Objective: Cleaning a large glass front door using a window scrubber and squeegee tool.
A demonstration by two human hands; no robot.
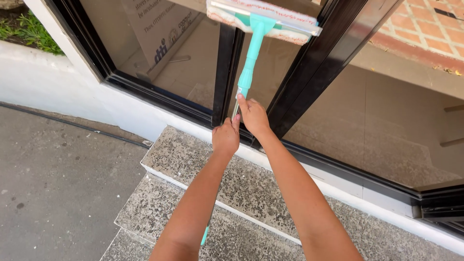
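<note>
Both your hands hold the turquoise pole [247,72]: left hand [225,137] below, right hand [253,116] above, fingers closed, so the squeegee head [263,17] presses flat on the glass door [193,67] above the step [232,179].

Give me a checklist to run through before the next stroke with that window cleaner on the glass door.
1. Left hand closed around the pole: ok.
2. Right hand gripping the pole just above the left: ok.
3. Cleaning head lying flat on the glass: cannot tell, its top is cut off.
4. Head clear of the black door frame: not ok, it spans across it.
5. Footing on the stone steps: cannot tell, feet are out of view.
</note>
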